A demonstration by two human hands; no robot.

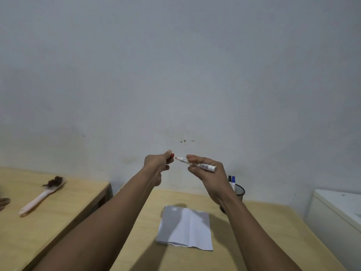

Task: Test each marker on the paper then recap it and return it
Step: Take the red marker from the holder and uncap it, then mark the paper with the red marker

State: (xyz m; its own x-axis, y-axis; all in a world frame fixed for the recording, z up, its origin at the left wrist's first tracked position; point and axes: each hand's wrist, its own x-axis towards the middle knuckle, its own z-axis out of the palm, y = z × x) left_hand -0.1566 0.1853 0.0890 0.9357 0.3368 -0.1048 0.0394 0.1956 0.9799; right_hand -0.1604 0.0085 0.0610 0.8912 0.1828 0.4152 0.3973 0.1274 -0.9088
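Note:
My right hand (210, 173) holds a white marker (203, 165) raised in front of the wall, its red tip pointing left and uncapped. My left hand (159, 165) pinches the red cap (172, 155) just left of that tip, a small gap between them. Below, a white sheet of paper (187, 227) lies on the wooden table (263, 231). A black mesh cup (239, 192) stands behind my right wrist with a black and a blue marker (233, 179) sticking up from it.
A second wooden table (39, 222) at the left carries a white-handled brush (42, 195). Someone's fingers (4, 203) show at the far left edge. A white cabinet (336, 212) stands at the right. The grey wall rises straight ahead.

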